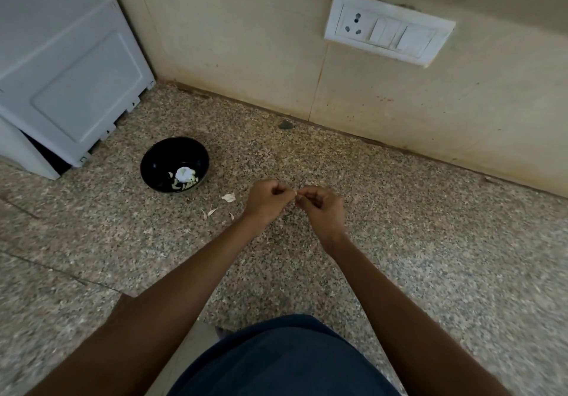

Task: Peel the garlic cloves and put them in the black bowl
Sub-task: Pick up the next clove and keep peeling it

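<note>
From the head camera I see my left hand (266, 200) and right hand (319, 206) curled together, pinching a small garlic clove (295, 193) between them. The black bowl (174, 164) sits left of both hands, peel scraps (228, 197) between.

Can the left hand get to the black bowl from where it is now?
Probably yes. The black bowl sits on the counter just left of the left hand, with only loose garlic skins between. But that hand and the right hand both pinch a small garlic clove.

no readable text, labels or numbers
</note>
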